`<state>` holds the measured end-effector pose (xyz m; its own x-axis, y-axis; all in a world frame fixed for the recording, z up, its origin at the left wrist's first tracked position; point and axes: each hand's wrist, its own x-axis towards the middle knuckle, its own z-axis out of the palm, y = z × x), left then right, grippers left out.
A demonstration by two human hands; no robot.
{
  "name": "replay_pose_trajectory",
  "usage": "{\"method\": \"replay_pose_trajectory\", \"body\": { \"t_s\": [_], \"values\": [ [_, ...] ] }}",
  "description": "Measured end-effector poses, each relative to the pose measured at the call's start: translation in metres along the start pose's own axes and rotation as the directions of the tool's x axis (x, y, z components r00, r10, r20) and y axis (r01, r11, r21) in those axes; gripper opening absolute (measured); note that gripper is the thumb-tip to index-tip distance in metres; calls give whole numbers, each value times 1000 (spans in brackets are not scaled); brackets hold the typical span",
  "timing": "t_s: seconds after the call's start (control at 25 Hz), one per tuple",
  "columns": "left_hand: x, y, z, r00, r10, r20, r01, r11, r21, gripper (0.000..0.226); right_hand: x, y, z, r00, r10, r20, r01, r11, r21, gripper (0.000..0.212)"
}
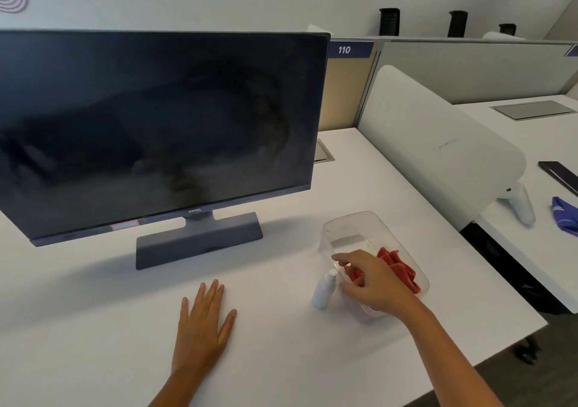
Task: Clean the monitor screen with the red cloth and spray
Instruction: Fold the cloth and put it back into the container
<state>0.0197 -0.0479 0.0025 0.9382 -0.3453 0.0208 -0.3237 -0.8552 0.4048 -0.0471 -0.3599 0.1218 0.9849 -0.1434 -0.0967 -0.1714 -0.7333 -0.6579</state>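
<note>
Monitor (156, 118) said BenQ under the screen, which was off, dark and pretty smudgy, standing up past the fingertips of the left hand (203, 322). Partition tag behind it read 110 (344, 50). Left fingers lay flat and spread on the desk (93, 328), holding nothing. Right hand (372, 281) was over the clear bin (350, 228), fingers loosely curled and apart, touching the red cloth (403, 269) inside. White spray (325, 289) stood just left of those fingers.

Dull, smudged monitor screen (156, 118); clear plastic bin (356, 228); soft red cloth (403, 270); smooth white plastic spray bottle (322, 294); matt white desk (93, 328)
</note>
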Motion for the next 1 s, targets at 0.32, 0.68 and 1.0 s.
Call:
{"method": "replay_pose_trajectory", "body": {
  "t_s": [0.32, 0.68, 1.0],
  "values": [
    [0, 0, -1, 1000, 10, -13, -11, 999, -33, 101, 7, -9, 24, 983, -27, -181, 22, 999, -29, 29],
    [-1, -4, 2, 1000, 7, -19, -8, 1000, -28, 94, 17, -28, -26, 898, 14, -439, 91, 972, 217, 22],
    [0, -5, 3, 1000, 6, -16, -7, 999, -35, 97, 59, 12, -42, 845, 95, -526, -51, 994, 96, 31]
  ]
}}
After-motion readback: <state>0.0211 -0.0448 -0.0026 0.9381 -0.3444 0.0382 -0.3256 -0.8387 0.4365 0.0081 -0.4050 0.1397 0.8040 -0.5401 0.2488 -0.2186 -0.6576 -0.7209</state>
